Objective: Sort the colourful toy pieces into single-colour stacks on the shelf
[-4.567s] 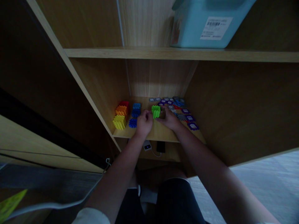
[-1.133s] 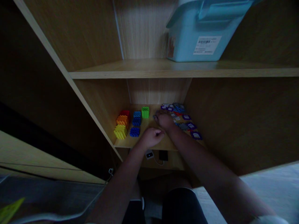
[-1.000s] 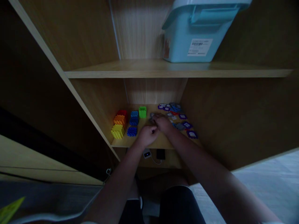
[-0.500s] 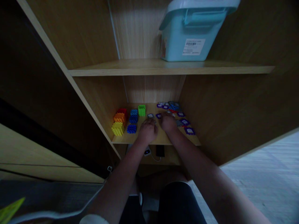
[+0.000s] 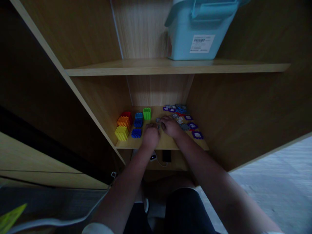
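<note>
Both hands reach onto the middle shelf [image 5: 168, 143]. My left hand [image 5: 151, 135] is closed, its fingertips at a small grey piece [image 5: 158, 127] that is mostly hidden. Just right of it, my right hand [image 5: 170, 126] has curled fingers; what they hold cannot be made out. Near those fingertips lies a flat grey piece [image 5: 158, 120]. Grey pieces [image 5: 179, 120] and purple interlocking pieces [image 5: 192, 125] lie spread beyond and right of my right hand. Left of my hands stand a green block stack [image 5: 147, 113] and dark blue stacks [image 5: 136, 133].
Yellow [image 5: 122, 133], orange [image 5: 123, 122] and red stacks [image 5: 127, 115] line the shelf's left side. Overhead, an upper shelf [image 5: 146, 67] bears a light blue lidded bin [image 5: 190, 39]. Below are a black box-shaped object [image 5: 167, 156] and a white cable [image 5: 53, 222]. Side panels flank the shelf.
My right hand has moved left, closer to my left hand. The purple piece formerly beside its fingers no longer shows there. The view has tilted slightly downward.
</note>
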### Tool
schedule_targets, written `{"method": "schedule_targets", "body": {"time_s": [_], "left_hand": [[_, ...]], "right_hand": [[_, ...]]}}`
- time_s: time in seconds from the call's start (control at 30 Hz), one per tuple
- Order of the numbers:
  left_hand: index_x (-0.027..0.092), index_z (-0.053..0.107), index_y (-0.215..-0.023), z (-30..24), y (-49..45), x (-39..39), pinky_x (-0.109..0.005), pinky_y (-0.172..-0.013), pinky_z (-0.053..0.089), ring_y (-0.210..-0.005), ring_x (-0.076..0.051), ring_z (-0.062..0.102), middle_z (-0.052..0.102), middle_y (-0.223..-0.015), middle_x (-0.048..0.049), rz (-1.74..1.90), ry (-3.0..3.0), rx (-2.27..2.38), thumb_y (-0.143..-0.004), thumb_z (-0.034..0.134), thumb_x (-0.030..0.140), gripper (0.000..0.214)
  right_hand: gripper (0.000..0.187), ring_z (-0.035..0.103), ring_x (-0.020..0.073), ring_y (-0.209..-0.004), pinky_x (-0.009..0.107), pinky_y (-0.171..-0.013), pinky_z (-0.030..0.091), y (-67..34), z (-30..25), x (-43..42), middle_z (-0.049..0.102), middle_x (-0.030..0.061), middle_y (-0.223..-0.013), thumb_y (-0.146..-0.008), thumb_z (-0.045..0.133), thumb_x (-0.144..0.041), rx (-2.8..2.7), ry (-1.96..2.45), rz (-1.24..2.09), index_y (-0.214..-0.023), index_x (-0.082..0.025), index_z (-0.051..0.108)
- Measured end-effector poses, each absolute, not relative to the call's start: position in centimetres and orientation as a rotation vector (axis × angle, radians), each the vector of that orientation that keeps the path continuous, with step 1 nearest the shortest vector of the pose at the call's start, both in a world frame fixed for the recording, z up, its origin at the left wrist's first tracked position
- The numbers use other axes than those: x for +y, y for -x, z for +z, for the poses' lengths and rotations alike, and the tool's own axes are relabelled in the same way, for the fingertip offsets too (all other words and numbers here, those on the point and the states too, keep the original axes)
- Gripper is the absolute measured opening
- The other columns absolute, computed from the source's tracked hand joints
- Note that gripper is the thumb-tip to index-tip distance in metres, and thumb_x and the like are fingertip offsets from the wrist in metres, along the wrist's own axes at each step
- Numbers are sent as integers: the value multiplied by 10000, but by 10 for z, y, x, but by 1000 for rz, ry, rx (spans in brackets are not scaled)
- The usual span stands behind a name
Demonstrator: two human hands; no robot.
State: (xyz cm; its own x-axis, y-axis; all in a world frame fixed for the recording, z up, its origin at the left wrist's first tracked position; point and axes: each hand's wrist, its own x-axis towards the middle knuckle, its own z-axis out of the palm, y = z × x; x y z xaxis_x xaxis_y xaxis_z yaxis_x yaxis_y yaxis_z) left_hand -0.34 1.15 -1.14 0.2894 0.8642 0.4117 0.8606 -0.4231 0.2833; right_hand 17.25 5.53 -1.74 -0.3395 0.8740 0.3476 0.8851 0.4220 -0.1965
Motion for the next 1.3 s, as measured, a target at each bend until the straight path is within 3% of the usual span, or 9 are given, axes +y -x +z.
{"method": "schedule_targets", "body": {"time_s": [0.1, 0.23, 0.77, 1.3], "left_hand": [[112, 772, -1096, -14, 5, 15, -444, -1040, 564, -1091, -305, 699, 771, -1098, -173, 887, -2465, 1669, -844, 532, -8, 368], [143, 767, -1136, -18, 8, 17, -441, -1082, 551, -1144, -293, 694, 774, -1161, -159, 1034, -2425, 1649, -822, 505, -36, 447], [135, 807, -1037, -23, 7, 20, -422, -998, 566, -1039, -302, 720, 802, -1068, -154, 894, -2505, 1683, -878, 533, 6, 342], [118, 789, -1064, -17, 4, 15, -440, -1001, 570, -1017, -317, 720, 790, -1055, -166, 862, -2603, 1623, -901, 544, 70, 299]], "right_hand": [[281, 603, 290, -1261, 407, -1132, 425, -173, -17, 51, 740, 121, -1296, -999, 601, -273, -2200, 1525, -87, -1212, -196, 768], [301, 604, 310, -1260, 417, -1129, 421, -174, -17, 51, 742, 134, -1297, -989, 634, -321, -2152, 1592, -88, -1239, -189, 736], [271, 601, 284, -1227, 402, -1119, 428, -174, -19, 56, 725, 103, -1308, -1055, 587, -320, -2172, 1600, -105, -1182, -226, 807], [337, 624, 285, -1137, 385, -1035, 468, -172, -15, 54, 705, 144, -1224, -1099, 446, -250, -2135, 1548, -128, -1149, -171, 770]]}}
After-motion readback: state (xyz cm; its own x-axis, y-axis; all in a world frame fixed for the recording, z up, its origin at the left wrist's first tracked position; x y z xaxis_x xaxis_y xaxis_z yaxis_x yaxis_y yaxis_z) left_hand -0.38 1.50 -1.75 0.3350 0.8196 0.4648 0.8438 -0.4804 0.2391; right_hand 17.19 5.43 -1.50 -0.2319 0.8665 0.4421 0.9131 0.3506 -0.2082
